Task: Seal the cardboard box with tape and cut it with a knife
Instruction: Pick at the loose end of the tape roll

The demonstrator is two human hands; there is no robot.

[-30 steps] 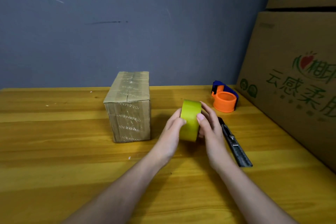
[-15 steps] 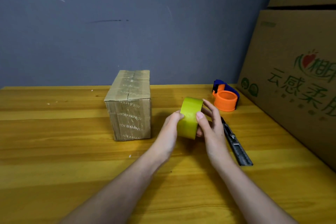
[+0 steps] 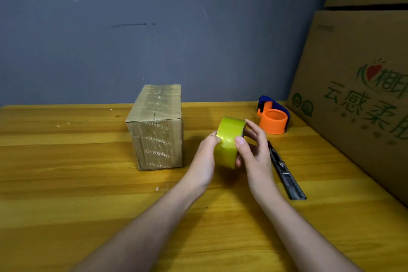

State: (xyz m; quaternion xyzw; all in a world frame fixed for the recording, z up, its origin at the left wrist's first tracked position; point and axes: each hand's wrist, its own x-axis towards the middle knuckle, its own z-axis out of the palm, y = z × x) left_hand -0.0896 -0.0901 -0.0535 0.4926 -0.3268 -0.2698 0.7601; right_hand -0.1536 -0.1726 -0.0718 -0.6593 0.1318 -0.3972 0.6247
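A small cardboard box (image 3: 157,130) stands on the wooden table (image 3: 66,183), its top flaps closed and covered with old clear tape. To its right I hold a yellow-green tape roll (image 3: 229,142) on edge above the table, between both hands. My left hand (image 3: 204,159) grips its left side, with the thumb on the roll's face. My right hand (image 3: 254,152) holds the right side, thumb pressed on the outer tape surface. A dark utility knife (image 3: 286,173) lies on the table just right of my right hand.
An orange and blue tape dispenser (image 3: 273,117) sits at the back right of the table. Large printed cardboard cartons (image 3: 357,95) lean along the right edge. A grey-blue wall (image 3: 154,28) closes off the far side.
Both hands have lifted the tape roll slightly and tilted its top to the right. The box, knife and dispenser have stayed in place.
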